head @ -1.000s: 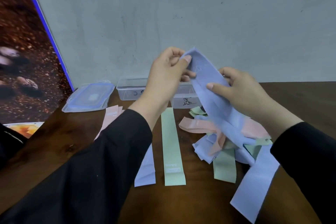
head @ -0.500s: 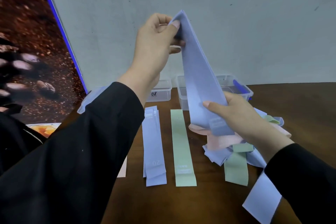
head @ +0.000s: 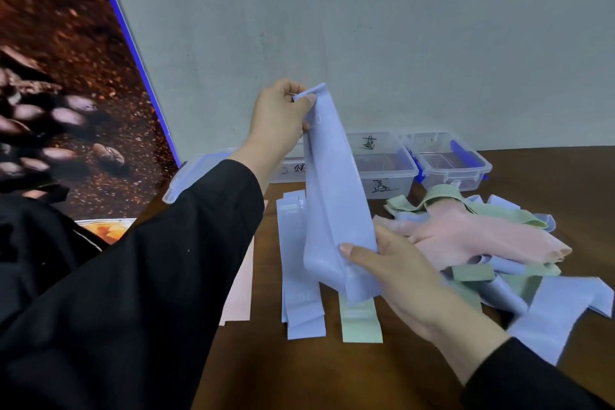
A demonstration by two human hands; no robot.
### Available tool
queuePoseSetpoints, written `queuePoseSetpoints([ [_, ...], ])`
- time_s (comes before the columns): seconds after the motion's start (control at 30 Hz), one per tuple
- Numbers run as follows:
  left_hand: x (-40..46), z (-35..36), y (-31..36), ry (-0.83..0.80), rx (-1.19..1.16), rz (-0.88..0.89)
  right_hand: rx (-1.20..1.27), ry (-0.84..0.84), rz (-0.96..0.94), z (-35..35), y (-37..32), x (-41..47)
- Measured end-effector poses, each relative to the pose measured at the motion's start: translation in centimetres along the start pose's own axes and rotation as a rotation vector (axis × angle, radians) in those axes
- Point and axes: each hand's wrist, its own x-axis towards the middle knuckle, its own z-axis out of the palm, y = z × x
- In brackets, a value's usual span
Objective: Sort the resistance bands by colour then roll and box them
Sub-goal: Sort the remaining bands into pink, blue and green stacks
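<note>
Your left hand [head: 278,123] and right hand [head: 392,271] both pinch one blue band [head: 336,203], stretched between them. Sorting is barely begun: three short rows [head: 301,276] laid, the mixed heap [head: 472,240] remains, the boxes [head: 382,160] look empty

The long blue rubbery band [head: 336,196] stretching between the two hands is looking smooth and matt, with a faint sheen along its edges. Right of the lower hand, the heap of pink, green and blue bands [head: 472,236] is showing the same soft, matt rubber. Under the hands, the dark brown wooden table [head: 332,373] is appearing smooth with a dull polish. Beyond the upper hand, the clear plastic boxes [head: 386,163] are looking glossy and see-through, against a matt grey painted wall [head: 366,27].
</note>
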Motion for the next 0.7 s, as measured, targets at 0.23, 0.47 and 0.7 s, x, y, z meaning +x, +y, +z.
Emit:
queuePoseSetpoints([
  [0.23, 0.7, -3.3, -2.8, 0.037, 0.060, -0.071, 0.238, -0.043, 0.142, 4.1, 1.1, 1.0],
  [0.47, 0.1, -5.1, -3.1, 0.021, 0.018, -0.023, 0.058, 0.152, 0.168, 5.3, 2.5, 2.2],
  [0.7, -0.8, -5.6, 0.2, -0.049, -0.016, 0.137, -0.333, 0.330, 0.079, 4.8, 2.8, 3.5],
])
